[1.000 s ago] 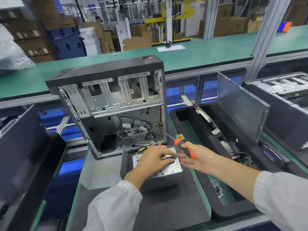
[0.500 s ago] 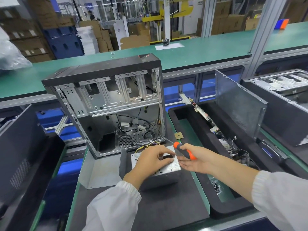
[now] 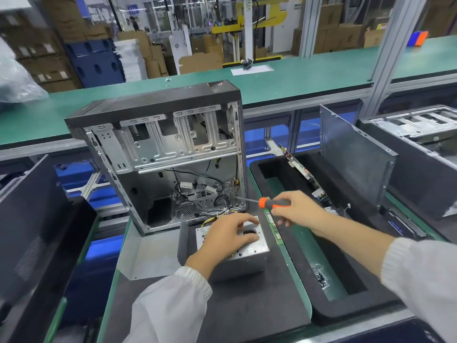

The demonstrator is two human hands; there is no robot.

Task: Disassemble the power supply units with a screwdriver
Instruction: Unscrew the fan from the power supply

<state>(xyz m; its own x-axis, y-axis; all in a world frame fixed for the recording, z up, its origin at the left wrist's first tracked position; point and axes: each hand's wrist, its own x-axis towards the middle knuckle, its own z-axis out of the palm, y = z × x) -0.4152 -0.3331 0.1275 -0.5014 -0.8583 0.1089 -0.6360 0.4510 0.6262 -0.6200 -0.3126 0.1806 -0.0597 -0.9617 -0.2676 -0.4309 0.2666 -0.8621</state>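
Fingers (image 3: pixel 284 220) grip screwdriver (image 3: pixel 269 203), tip pointing left.

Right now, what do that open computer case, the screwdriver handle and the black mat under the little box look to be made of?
The computer case looks like bare sheet steel inside: dull silver, stamped with slots and holes, under a dark, probably painted top. The screwdriver handle seems to be hard plastic or rubber, orange and black, with a shiny metal shaft. The black mat looks like soft matte foam or rubber.
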